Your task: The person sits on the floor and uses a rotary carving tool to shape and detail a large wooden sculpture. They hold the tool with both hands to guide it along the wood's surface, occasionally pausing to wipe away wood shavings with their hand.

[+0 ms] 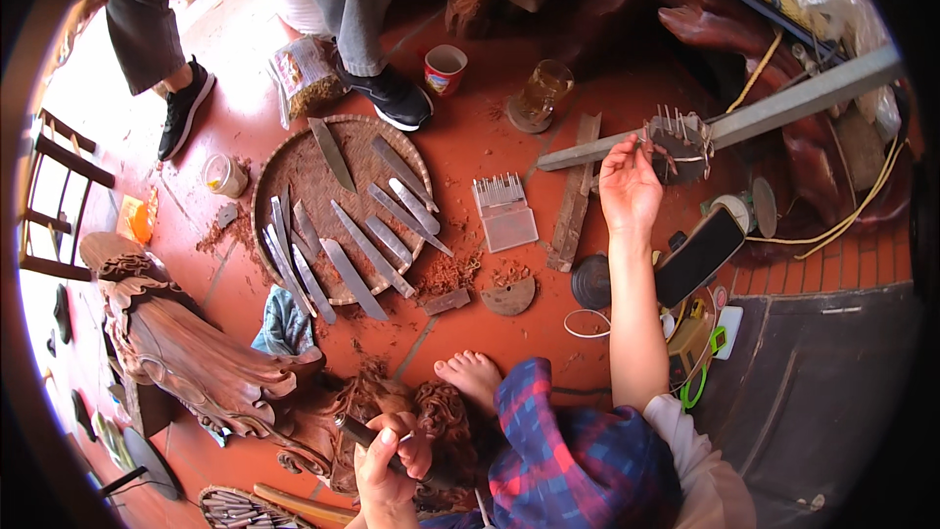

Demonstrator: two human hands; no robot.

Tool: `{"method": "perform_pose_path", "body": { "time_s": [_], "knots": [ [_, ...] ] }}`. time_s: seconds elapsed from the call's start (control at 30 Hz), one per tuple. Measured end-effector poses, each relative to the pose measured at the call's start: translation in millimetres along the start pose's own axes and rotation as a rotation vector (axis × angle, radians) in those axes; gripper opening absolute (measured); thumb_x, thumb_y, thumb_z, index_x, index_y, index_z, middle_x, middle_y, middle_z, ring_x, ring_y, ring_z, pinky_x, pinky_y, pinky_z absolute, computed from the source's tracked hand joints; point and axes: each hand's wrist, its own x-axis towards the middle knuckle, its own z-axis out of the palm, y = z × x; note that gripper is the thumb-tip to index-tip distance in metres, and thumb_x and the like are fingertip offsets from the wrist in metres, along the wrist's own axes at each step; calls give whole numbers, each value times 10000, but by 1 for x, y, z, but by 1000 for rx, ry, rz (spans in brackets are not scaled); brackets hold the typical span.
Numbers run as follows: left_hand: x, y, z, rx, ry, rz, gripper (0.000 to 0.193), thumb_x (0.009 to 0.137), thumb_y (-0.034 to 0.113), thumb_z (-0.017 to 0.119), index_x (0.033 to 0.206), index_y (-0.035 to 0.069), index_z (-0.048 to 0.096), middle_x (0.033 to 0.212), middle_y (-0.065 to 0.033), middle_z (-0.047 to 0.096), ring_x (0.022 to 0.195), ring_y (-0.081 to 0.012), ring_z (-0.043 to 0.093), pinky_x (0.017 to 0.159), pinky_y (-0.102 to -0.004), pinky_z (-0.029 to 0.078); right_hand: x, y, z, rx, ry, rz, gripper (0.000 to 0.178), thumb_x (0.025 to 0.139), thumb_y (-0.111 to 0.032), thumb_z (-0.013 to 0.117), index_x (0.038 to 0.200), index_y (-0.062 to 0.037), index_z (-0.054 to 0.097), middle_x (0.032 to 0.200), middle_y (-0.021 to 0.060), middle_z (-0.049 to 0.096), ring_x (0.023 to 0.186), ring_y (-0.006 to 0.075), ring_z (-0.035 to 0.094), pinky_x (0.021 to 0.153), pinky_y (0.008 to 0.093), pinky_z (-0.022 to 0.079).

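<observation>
My left hand point(390, 462) is closed around a dark, rod-shaped handpiece point(354, 429), close against a brown carved wooden figure point(201, 358) with folded robes and curls. The figure lies slanting across the lower left. At the upper right, my right hand point(630, 186) reaches out, thumb and fingertips pinched together. Those fingertips are beside a small holder point(682, 162) with several thin metal bits standing upright. The holder is by a grey metal bar point(803, 103). Whatever the right fingertips hold is too small to make out.
A round woven tray point(269, 159) bears several flat blades. Beyond it sits a person in black shoes point(392, 98). A case of bits point(507, 218), a red cup point(445, 69), a glass mug point(548, 83) and a phone point(700, 255) surround my reach. Wood shavings point(450, 274) litter the red tiles.
</observation>
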Motion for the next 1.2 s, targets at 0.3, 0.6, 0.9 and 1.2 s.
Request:
{"method": "perform_pose_path", "body": {
  "time_s": [0.3, 0.6, 0.9, 1.2],
  "knots": [
    [7, 4, -4, -27, -8, -34, 326, 907, 215, 614, 691, 49, 435, 615, -53, 419, 424, -127, 384, 368, -245, 349, 25, 10, -4, -327, -273, -133, 405, 995, -79, 466, 1382, -196, 484, 953, 47, 521, 799, 131, 492, 721, 248, 460],
    [7, 4, -9, -113, 18, -56, 297, 900, 181, 617, 696, 7, 487, 633, -92, 444, 442, -159, 422, 397, -264, 365, 14, 39, -14, -734, -1, -288, 313, 993, -262, 556, 1272, -121, 556, 893, 4, 627, 754, 82, 573, 717, 236, 477],
    [5, 3, -6, -43, 38, -30, 330, 905, 211, 610, 671, 36, 456, 638, -69, 429, 440, -144, 407, 389, -264, 355, -38, 61, -23, -818, -144, 301, 291, 1009, -196, 498, 1142, 40, 605, 938, 86, 656, 821, 162, 648, 750, 303, 561],
    [1, 5, -7, 73, -41, 26, 266, 956, 217, 534, 756, 91, 413, 634, -14, 375, 439, -96, 329, 346, -227, 305, -68, 35, -7, -1076, -95, -4, 221, 983, -124, 555, 1088, 45, 651, 930, 60, 646, 797, 110, 621, 726, 259, 549]
  ]
}}
